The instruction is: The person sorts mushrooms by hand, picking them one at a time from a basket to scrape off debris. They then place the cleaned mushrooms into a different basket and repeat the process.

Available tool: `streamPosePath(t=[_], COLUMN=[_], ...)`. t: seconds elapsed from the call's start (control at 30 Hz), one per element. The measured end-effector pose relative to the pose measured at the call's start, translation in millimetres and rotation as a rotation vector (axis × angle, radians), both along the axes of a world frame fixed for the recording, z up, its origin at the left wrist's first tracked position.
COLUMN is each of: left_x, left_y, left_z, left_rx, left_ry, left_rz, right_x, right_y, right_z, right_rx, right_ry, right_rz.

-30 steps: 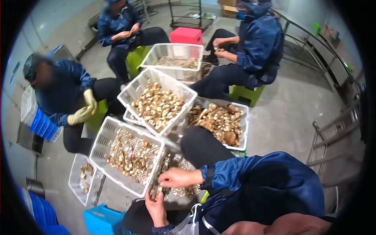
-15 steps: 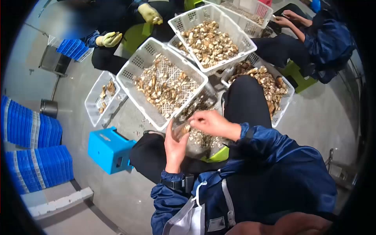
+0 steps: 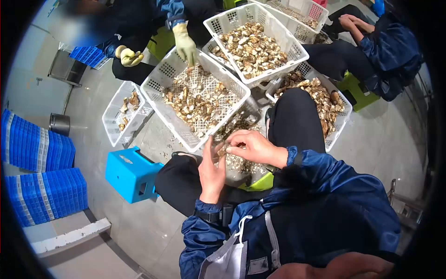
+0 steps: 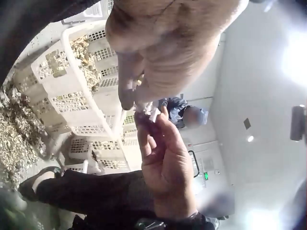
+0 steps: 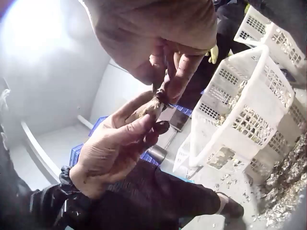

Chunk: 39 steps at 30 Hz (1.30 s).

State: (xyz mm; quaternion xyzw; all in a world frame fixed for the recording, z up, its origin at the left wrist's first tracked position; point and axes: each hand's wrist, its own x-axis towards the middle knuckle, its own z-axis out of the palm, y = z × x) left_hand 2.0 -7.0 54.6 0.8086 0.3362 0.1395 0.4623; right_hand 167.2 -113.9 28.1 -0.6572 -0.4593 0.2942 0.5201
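Observation:
Between my two hands is a small pale mushroom (image 5: pixel 149 108) with a dark, soiled end. My left hand (image 3: pixel 212 174) holds it between thumb and fingers, best seen in the right wrist view. The fingertips of my right hand (image 3: pixel 258 149) pinch its dark end. Both hands are above my lap, close to the near corner of a white crate (image 3: pixel 157 88) of mushroom pieces. Beneath them, a heap of pale and dark trimmings (image 3: pixel 244 163) covers the floor.
Another person's gloved hand (image 3: pixel 185 44) reaches into the near crate. Behind, a fuller white crate (image 3: pixel 278 70) rests on others. A small crate (image 3: pixel 114 111), a blue stool (image 3: pixel 130 172) and stacked blue crates (image 3: pixel 39 149) are at left. Another person sits at upper right.
My view has swung down and left since a second ago. My hands stay together at the mushroom. The other person's gloved hand has come down into the near crate.

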Motion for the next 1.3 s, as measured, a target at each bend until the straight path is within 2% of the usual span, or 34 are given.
streamPosePath(t=[0.07,0.1,0.2,0.23,0.37,0.5,0.6,0.63,0.73,0.77,0.87,0.9,0.93,1.0,1.03,1.13,1.2,1.27,1.3], left_x=[-2,-2,0,0,-1,2,-3,-4,-3,-4,-4,-4,-3,-3,-3,-2,-5,-5,-4], left_y=[0,1,2,2,7,8,13,10,5,5,4,3,3,2,2,2,5,2,3], left_z=[-6,-6,-4,-3,-10,-4,-18,-18,-13,-13,-14,-14,-12,-5,-8,-14,-9,-8,-12], left_rx=[0.072,-0.002,-0.065,-0.008,-0.402,-0.748,-0.528,-0.373,-0.143,-0.139,-0.129,-0.156,-0.166,-0.191,-0.228,-0.209,-0.204,-0.172,-0.260], left_ry=[-0.041,-0.054,-0.056,-0.007,-0.175,-0.320,-0.265,-0.185,-0.095,-0.101,-0.210,-0.232,-0.208,-0.155,-0.166,-0.226,-0.146,-0.135,-0.216], left_rz=[-0.030,-0.004,0.017,-0.004,0.017,0.168,0.099,0.108,0.102,0.100,0.106,0.113,0.104,0.084,0.084,0.089,0.042,0.009,0.035], right_x=[-1,-1,1,3,3,1,2,2,-1,2,3,4,2,-1,1,2,1,-3,-3], right_y=[-1,1,0,0,-1,1,1,1,6,2,1,2,3,3,0,1,1,2,3], right_z=[6,3,5,6,6,20,20,14,4,6,23,24,12,4,13,4,1,-5,-12], right_rx=[-0.170,-0.225,-0.181,-0.180,-0.184,-0.022,-0.043,0.004,0.213,0.117,-0.157,-0.178,0.037,0.136,-0.019,-0.183,0.020,0.037,0.082], right_ry=[0.147,0.236,0.179,0.167,0.148,0.067,0.090,0.064,-0.175,-0.109,0.302,0.292,0.012,-0.099,-0.003,0.313,0.104,-0.029,-0.069], right_rz=[-0.014,-0.062,-0.028,-0.029,-0.049,-0.121,-0.086,-0.066,-0.061,-0.033,-0.060,-0.037,-0.031,-0.058,-0.054,-0.100,-0.100,-0.104,-0.096])
